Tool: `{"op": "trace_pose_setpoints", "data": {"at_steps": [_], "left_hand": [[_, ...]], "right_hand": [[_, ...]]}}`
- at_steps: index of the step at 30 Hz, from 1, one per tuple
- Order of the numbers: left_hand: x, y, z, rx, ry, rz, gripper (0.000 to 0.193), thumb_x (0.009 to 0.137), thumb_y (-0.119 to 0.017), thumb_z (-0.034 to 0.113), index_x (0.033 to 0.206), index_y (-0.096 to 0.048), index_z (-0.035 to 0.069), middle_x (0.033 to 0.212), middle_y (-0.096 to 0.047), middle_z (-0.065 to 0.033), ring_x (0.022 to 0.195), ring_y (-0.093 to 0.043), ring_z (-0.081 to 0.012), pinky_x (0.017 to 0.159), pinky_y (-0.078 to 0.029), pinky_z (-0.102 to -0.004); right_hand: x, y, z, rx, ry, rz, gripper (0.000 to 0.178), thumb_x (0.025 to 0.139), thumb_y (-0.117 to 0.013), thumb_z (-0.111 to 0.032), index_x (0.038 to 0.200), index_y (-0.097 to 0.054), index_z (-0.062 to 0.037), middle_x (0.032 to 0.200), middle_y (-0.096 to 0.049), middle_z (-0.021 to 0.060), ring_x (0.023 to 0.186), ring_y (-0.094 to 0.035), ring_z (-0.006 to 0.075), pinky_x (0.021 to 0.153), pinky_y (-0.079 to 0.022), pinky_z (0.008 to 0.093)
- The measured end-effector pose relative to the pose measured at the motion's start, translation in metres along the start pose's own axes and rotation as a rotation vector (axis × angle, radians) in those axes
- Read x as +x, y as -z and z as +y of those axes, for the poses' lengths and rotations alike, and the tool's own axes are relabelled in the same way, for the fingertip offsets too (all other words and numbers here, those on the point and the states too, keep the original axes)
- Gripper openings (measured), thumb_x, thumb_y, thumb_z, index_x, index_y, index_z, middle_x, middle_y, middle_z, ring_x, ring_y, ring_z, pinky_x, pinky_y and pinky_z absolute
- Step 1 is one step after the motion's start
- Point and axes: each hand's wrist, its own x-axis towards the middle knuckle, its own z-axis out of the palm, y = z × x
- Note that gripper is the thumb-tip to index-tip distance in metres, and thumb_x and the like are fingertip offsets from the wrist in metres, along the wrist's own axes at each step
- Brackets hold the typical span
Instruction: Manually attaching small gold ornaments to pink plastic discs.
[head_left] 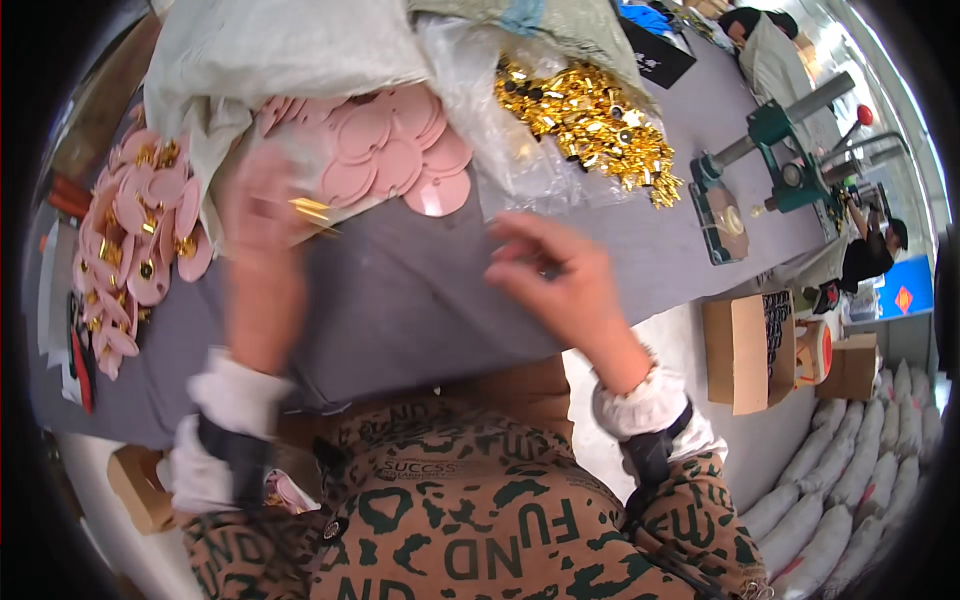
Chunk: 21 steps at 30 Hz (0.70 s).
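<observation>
Motion blurs my left hand (265, 200), raised at the edge of the pale sack beside the pink discs. A blurred gold metal piece (311, 210) shows at its fingertips and seems held there; whether a disc is with it cannot be told. My right hand (555, 268) is over the grey cloth with fingers curled together, and a small dark spot shows between them. Flat round pink discs (395, 165) spill from the sack's mouth ahead. Left of my left hand lies a heap of pink discs with gold pieces attached (147, 225).
Gold metal parts (590, 125) spill from a clear plastic bag on the grey-covered table (400, 290). A green hand press (785, 170) stands at right. Red-handled pliers (82, 370) lie at left. Cardboard boxes (735, 350) and wrapped bundles (850, 480) are on the floor. Other people work beyond.
</observation>
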Motion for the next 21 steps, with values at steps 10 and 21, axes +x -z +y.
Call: {"op": "trace_pose_setpoints", "data": {"at_steps": [10, 21], "left_hand": [[0.070, 0.189, -0.102, -0.086, 0.394, 0.738, 0.058, 0.098, -0.049, 0.043, 0.129, -0.046, -0.005, 0.130, -0.049, -0.0152, 0.117, -0.051, -0.0267, 0.097, -0.042, -0.0379], [-0.014, -0.041, 0.066, -1.643, 0.855, 0.048, 0.055, 0.101, -0.034, 0.051, 0.125, -0.048, 0.003, 0.122, -0.057, -0.0165, 0.112, -0.058, -0.0308, 0.093, -0.050, -0.0415]], "right_hand": [[0.125, 0.036, 0.087, -0.745, 0.533, 0.055, 0.031, 0.076, -0.065, -0.005, 0.106, -0.068, -0.0068, 0.104, -0.069, 0.0076, 0.096, -0.061, 0.0290, 0.085, -0.050, 0.0361], [0.101, 0.051, 0.089, -0.750, 0.290, -0.028, 0.026, 0.077, -0.072, -0.020, 0.099, -0.069, -0.0077, 0.084, -0.067, 0.0117, 0.089, -0.060, 0.0297, 0.078, -0.050, 0.0413]]}}
